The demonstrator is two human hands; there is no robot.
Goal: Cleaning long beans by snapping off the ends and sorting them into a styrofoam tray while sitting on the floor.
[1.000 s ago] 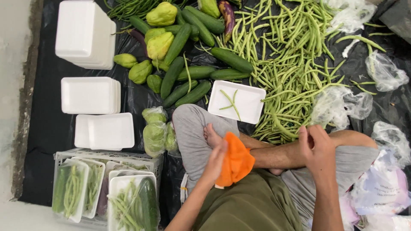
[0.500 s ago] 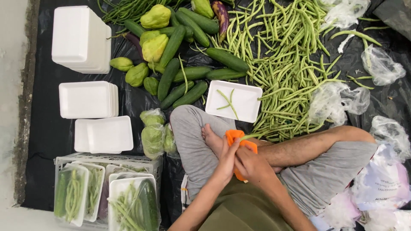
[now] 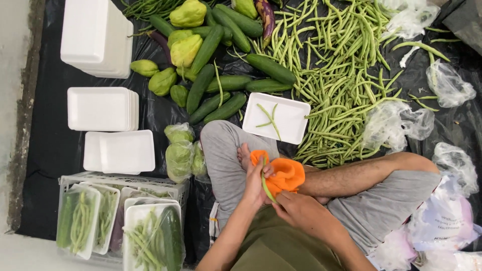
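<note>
Orange cloth (image 3: 285, 173) lies bunched over the seated person's crossed legs, with a green bean (image 3: 266, 184) against it. Both hands meet there: the left hand (image 3: 258, 180) grips the cloth and bean, the right hand (image 3: 301, 212) pinches the bean's lower end. Just beyond the knee, a white foam tray (image 3: 288, 120) holding a few beans sits on black plastic sheeting (image 3: 50, 145).

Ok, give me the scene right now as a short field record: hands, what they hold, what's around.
left hand: grips orange cloth and a green bean
right hand: at the bean's lower end, below the cloth
front: white foam tray with a few beans
beyond: loose green bean pile, cucumbers
left side: stacked empty foam trays, crate of wrapped trays
</note>
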